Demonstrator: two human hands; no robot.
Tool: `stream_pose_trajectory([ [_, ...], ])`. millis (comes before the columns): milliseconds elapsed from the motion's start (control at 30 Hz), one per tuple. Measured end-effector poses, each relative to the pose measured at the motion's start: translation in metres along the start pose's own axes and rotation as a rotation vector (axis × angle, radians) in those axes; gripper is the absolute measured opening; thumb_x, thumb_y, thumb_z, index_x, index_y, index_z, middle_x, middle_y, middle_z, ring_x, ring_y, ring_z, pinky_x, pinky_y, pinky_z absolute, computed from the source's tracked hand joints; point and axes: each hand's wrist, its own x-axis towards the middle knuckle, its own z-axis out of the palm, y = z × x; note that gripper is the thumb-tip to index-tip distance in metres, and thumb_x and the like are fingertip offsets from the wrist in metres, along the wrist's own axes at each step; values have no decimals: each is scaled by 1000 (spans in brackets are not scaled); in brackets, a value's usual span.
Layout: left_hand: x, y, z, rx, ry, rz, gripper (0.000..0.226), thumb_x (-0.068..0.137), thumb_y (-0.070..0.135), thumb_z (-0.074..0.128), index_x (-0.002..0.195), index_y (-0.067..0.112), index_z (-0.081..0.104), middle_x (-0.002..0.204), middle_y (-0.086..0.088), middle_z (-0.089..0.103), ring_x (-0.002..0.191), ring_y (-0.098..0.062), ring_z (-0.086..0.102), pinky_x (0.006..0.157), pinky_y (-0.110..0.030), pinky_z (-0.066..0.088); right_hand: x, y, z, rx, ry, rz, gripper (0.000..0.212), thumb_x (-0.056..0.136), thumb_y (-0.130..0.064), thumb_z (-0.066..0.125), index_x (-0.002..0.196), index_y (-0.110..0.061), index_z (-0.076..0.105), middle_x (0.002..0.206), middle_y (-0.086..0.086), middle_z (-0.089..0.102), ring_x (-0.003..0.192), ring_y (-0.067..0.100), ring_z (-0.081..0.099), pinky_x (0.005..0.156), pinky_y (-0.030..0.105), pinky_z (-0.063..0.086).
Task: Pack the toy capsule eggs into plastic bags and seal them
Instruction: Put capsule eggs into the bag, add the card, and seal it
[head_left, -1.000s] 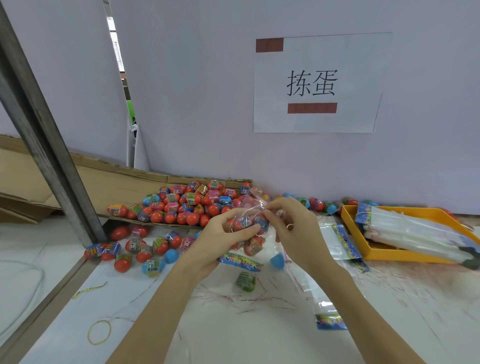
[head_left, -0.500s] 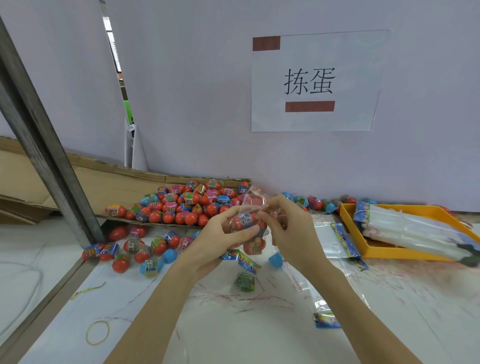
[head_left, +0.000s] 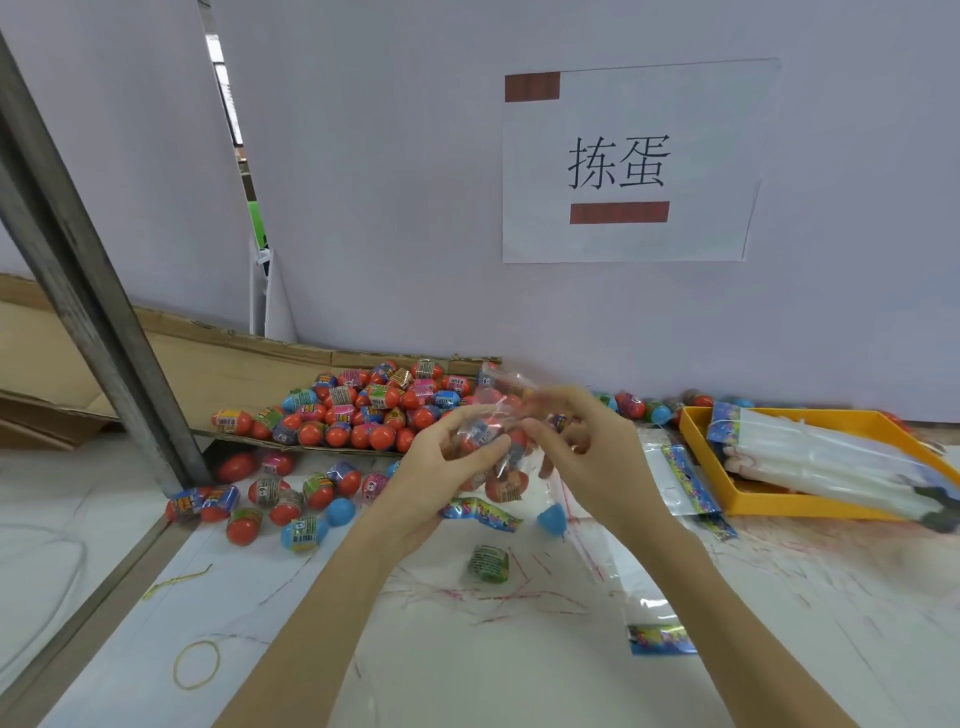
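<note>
A clear plastic bag (head_left: 496, 415) with capsule eggs inside hangs above the table between both hands. My left hand (head_left: 441, 467) grips the bag's left side with thumb and fingers curled round it. My right hand (head_left: 587, 452) pinches the bag's top right part; its fingers are blurred. A heap of red, blue and pink capsule eggs (head_left: 374, 410) lies on a cardboard sheet behind the hands. Loose eggs (head_left: 291, 493) are scattered on the table to the left. A blue half shell (head_left: 551, 519) and a green wrapped egg (head_left: 488, 564) lie below the bag.
An orange tray (head_left: 753, 506) at the right holds a bundle of empty bags (head_left: 815, 457). Flat empty bags (head_left: 680, 480) lie beside it and at the front (head_left: 654, 618). A rubber band (head_left: 197, 670) lies front left. A metal post (head_left: 88, 312) slants at the left.
Both hands have lifted the bag a little and turned it; the right hand's fingers have shifted along the bag's top.
</note>
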Motion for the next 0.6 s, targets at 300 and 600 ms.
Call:
stream_pose_trajectory([
  [300,1,1,-1,-115,67,5,51,88,25,78,136,26,63,122,-6,77,115,-27,73,94,-43,60,0,-6,4,259,-20,367,28,92,-38,73,116,-23,75,103,-9,78,98,10,74,76,24,60],
  [600,4,-3,-3,-36,213,99,23,105,21,59,103,23,82,108,-5,81,103,-17,76,84,-22,60,-1,-3,4,242,82,294,9,96,-26,72,90,-27,79,82,-5,76,78,11,70,72,19,58],
])
